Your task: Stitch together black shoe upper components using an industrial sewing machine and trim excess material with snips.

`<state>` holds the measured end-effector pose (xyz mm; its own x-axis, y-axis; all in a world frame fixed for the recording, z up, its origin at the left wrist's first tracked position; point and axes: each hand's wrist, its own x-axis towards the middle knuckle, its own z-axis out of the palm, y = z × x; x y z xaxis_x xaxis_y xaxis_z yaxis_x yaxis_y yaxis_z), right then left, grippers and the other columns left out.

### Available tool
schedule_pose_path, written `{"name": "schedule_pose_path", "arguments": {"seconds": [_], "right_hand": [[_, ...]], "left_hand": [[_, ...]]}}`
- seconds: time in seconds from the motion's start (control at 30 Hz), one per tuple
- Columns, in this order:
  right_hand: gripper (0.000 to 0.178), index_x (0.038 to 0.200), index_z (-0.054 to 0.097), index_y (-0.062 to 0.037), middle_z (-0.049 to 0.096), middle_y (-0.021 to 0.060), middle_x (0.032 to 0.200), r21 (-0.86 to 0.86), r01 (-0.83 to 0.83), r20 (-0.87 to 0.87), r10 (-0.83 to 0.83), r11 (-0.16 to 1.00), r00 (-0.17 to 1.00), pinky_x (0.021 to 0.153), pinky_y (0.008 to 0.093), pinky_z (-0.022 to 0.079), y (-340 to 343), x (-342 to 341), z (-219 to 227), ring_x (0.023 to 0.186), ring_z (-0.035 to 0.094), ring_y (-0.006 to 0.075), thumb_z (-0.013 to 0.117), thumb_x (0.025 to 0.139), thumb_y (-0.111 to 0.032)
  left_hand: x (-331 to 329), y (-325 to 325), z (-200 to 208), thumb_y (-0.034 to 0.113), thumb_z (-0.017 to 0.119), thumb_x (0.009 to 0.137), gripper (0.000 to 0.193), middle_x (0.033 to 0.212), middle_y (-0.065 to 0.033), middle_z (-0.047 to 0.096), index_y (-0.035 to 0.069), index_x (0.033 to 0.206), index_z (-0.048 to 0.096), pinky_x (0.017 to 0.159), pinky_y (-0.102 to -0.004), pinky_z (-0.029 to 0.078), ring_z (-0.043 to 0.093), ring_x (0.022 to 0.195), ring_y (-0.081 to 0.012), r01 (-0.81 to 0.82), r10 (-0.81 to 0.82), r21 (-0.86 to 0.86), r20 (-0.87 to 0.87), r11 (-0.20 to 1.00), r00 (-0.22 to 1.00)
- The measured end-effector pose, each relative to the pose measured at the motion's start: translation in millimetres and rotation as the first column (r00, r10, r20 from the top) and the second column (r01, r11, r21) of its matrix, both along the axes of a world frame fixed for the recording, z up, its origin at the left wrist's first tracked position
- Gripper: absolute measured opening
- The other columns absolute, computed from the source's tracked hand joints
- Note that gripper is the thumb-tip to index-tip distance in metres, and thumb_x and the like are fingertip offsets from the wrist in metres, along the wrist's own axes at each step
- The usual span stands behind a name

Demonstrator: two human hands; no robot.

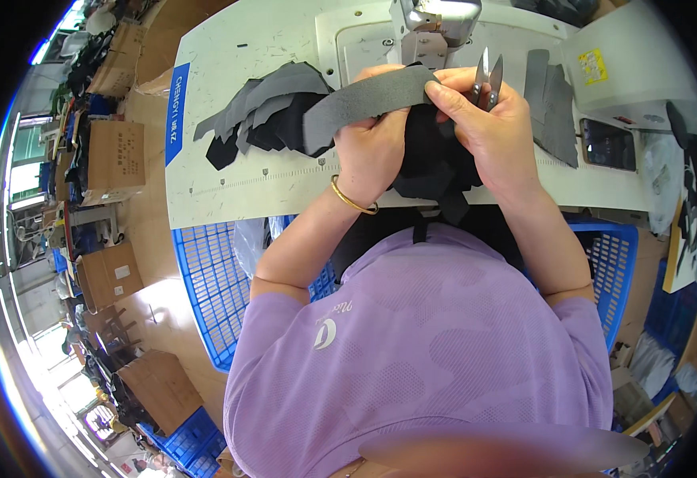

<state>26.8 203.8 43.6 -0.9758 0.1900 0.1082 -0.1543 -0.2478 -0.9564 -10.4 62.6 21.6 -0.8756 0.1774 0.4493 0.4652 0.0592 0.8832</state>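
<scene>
Both of my hands are raised in front of the sewing machine (pixel 432 36), at a curved grey fabric strip (pixel 364 102). My left hand (pixel 371 151) is closed on the strip from below, its fingers partly hidden behind the cloth. At the strip's right end, my right hand (pixel 488 119) pinches the edge between thumb and fingers. A small pair of snips (pixel 488 78) is also tucked in that hand, blades pointing up and apart. Black fabric (pixel 432 167) lies below my hands and hangs over the table's near edge.
Grey and black cut pieces (pixel 269 103) lie fanned left on the white table (pixel 261 187). More grey pieces (pixel 552 111) and a phone (pixel 608 145) lie right. Blue crates (pixel 213 279) flank me below the table. Cardboard boxes (pixel 115 155) stand on the floor, left.
</scene>
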Motion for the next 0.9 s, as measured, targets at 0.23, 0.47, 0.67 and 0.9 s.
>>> {"name": "schedule_pose_path", "arguments": {"seconds": [0.23, 0.47, 0.67, 0.9], "right_hand": [[0.007, 0.084, 0.066, -0.0008, 0.061, -0.0013, 0.073, 0.057, 0.102, -0.066, -0.098, 0.993, 0.993, 0.053, 0.0177, 0.039, -11.9, -0.6, -4.8, 0.063, 0.052, 0.0016, 0.071, 0.086, -0.005], [0.008, 0.083, 0.064, -0.0008, 0.062, -0.0008, 0.076, 0.056, 0.120, -0.089, -0.115, 0.991, 0.989, 0.056, 0.0190, 0.043, -16.6, 1.6, -4.8, 0.065, 0.054, 0.0027, 0.071, 0.086, -0.004], [0.011, 0.082, 0.062, -0.0008, 0.064, 0.0013, 0.084, 0.157, 0.187, -0.147, -0.164, 0.970, 0.975, 0.063, 0.0203, 0.048, -17.2, 3.5, -4.2, 0.072, 0.058, 0.0045, 0.071, 0.085, -0.005], [0.008, 0.093, 0.064, -0.0030, 0.065, 0.0008, 0.082, 0.167, 0.202, -0.096, -0.188, 0.965, 0.977, 0.058, 0.0176, 0.043, -18.1, 11.2, -0.3, 0.069, 0.056, 0.0022, 0.068, 0.088, -0.009]], "left_hand": [[-0.4, -7.4, 0.3, -0.002, 0.061, 0.085, 0.021, 0.093, -0.0045, 0.065, -0.001, 0.106, 0.062, 0.076, -0.0229, 0.048, 0.059, 0.084, -0.0094, 0.086, -0.086, 0.081, -0.013, 0.993, 0.996], [10.0, 1.5, 7.5, 0.013, 0.065, 0.092, 0.019, 0.096, -0.0019, 0.063, -0.001, 0.105, 0.061, 0.076, -0.0229, 0.048, 0.056, 0.085, -0.0069, 0.111, -0.173, 0.311, 0.179, 0.944, 0.968], [8.1, 7.6, 6.5, 0.013, 0.061, 0.097, 0.015, 0.089, -0.0017, 0.064, -0.002, 0.102, 0.063, 0.073, -0.0216, 0.046, 0.055, 0.081, -0.0067, 0.017, -0.097, 0.353, 0.211, 0.935, 0.973], [7.1, 6.4, 12.4, 0.009, 0.063, 0.095, 0.011, 0.089, -0.0019, 0.064, -0.001, 0.097, 0.065, 0.071, -0.0226, 0.046, 0.056, 0.078, -0.0079, -0.041, -0.015, 0.310, 0.178, 0.950, 0.984]]}}
